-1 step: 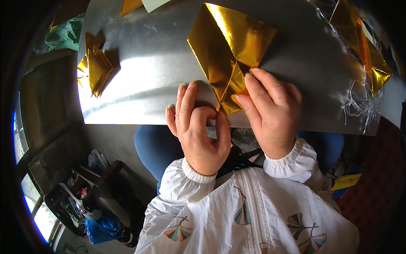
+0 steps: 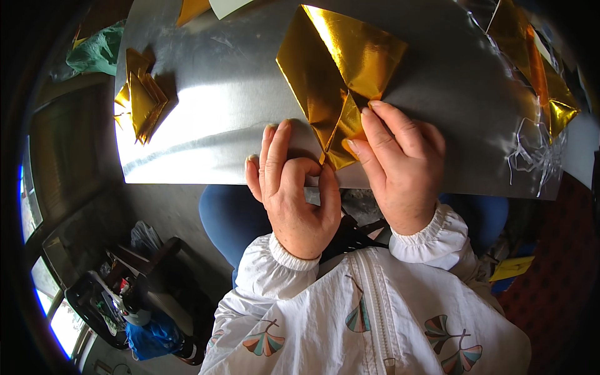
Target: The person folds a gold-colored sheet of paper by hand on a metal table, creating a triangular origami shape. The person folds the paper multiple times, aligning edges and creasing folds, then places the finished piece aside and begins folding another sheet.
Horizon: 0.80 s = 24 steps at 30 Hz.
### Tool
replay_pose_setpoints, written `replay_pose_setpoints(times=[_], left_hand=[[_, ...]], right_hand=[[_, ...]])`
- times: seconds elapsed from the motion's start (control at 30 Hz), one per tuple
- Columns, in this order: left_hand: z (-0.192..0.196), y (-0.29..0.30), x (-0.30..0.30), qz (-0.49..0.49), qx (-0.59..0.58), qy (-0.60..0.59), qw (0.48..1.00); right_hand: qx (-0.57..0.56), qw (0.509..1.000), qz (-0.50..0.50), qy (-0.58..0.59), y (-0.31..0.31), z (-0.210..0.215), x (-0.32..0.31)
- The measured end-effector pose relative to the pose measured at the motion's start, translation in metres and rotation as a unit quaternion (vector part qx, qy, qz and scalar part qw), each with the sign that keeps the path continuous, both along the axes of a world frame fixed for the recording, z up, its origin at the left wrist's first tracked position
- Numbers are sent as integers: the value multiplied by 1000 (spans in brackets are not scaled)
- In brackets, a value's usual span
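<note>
Nothing has shifted since the earlier frame: your gold foil sheet (image 2: 340,72) lies where it was, on the near half of the silver counter (image 2: 231,119), its lower point at the near edge. Your left hand (image 2: 294,194) has its grip clamped, thumb to forefinger, on that point; your right hand (image 2: 400,169) presses flat fingertips (image 2: 356,147) on the fold, grip apart. Keep the pinch tight and run the crease outward evenly. The sheet is mirror-bright, creased into angular flaps. Folded gold pieces (image 2: 140,97) rest far left.
</note>
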<state>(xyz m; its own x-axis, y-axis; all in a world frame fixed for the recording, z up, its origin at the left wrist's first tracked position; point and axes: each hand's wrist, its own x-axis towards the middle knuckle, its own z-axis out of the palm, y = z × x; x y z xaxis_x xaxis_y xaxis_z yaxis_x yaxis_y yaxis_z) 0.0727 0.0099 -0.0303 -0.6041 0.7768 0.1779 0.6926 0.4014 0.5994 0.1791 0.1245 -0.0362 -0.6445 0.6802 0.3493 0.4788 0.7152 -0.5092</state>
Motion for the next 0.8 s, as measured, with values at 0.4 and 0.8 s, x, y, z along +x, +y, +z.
replay_pose_setpoints(times=[0.4,0.8], left_hand=[[-1,-5,1,-156,-132,175,963],[-7,-8,4,-167,-116,142,969]], right_hand=[[-3,998,3,-70,-2,6,0],[-1,996,66,-63,10,6,6]])
